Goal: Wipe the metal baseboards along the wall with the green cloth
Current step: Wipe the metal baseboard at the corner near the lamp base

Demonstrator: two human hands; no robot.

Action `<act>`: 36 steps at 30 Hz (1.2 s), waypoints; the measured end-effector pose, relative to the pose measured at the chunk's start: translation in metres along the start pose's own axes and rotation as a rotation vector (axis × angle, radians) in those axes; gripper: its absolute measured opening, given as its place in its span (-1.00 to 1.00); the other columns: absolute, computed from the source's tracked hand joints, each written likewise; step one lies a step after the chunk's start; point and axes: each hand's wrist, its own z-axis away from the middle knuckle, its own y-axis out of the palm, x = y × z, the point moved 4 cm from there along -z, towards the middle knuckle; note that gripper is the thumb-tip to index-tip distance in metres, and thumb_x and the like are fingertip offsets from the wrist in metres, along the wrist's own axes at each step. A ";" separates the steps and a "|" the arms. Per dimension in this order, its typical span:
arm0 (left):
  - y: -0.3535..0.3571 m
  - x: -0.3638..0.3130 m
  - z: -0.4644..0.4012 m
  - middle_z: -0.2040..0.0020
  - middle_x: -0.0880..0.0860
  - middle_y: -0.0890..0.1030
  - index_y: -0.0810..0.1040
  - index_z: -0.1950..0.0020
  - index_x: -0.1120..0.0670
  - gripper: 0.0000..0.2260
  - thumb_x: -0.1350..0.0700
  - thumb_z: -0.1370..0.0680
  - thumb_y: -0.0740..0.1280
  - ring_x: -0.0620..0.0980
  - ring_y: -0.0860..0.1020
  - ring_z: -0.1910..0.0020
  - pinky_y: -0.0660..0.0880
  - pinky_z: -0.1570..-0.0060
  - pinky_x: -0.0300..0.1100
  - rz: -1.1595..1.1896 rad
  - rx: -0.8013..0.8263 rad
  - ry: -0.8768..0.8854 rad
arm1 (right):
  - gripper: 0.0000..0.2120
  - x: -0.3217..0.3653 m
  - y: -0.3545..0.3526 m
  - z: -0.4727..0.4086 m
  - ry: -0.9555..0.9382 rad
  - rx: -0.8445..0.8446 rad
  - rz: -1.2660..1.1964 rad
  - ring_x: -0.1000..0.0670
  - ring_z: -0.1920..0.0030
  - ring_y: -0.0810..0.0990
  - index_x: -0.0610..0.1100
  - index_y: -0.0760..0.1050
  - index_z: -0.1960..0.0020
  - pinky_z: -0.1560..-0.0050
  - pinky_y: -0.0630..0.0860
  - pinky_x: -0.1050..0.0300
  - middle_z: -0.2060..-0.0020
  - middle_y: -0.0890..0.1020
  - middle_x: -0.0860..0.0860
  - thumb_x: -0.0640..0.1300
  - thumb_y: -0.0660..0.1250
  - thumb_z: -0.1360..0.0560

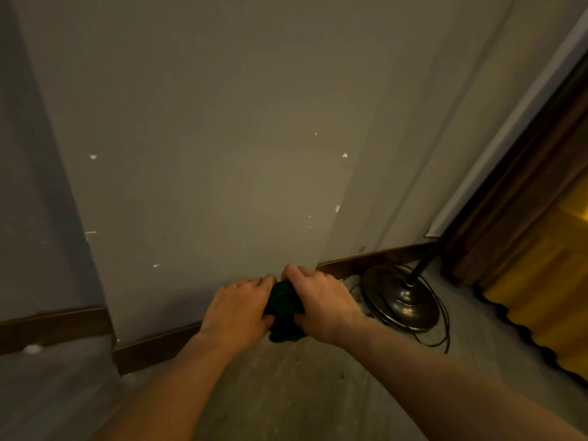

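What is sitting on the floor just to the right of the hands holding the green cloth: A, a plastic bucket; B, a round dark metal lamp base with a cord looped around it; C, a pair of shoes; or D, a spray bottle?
B: a round dark metal lamp base with a thin black cord looped around it stands on the floor right of the right hand and green cloth.

I can read no text, label, brand or number anywhere. Around the lamp base (401,297), every surface I see is unmarked.
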 end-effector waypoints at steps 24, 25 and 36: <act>0.102 -0.078 -0.089 -0.18 -0.01 0.60 0.33 -0.22 -0.08 -0.63 -0.12 -0.51 0.37 0.08 0.59 -0.14 0.48 -0.06 -0.02 -0.179 0.119 -0.126 | -0.47 -0.173 0.063 -0.006 -0.152 0.103 -0.118 -0.13 0.00 0.55 0.06 0.24 -0.16 0.17 0.32 0.08 -0.06 0.51 0.01 -0.04 0.48 -0.33; 0.113 -0.084 -0.094 -0.18 -0.01 0.59 0.33 -0.23 -0.08 -0.63 -0.11 -0.52 0.38 0.06 0.58 -0.15 0.49 -0.09 -0.01 -0.158 0.118 -0.136 | -0.45 -0.185 0.069 -0.005 -0.151 0.110 -0.112 -0.13 0.00 0.56 0.06 0.23 -0.17 0.17 0.34 0.07 -0.07 0.50 0.02 -0.03 0.48 -0.33; 0.201 -0.104 -0.154 -0.15 -0.03 0.58 0.33 -0.27 -0.07 -0.58 -0.09 -0.51 0.41 0.04 0.54 -0.15 0.45 0.04 -0.03 -0.138 0.095 -0.264 | -0.45 -0.273 0.121 -0.022 -0.133 0.126 -0.133 -0.10 -0.07 0.56 0.08 0.25 -0.20 0.06 0.51 -0.03 -0.11 0.51 0.05 -0.08 0.47 -0.35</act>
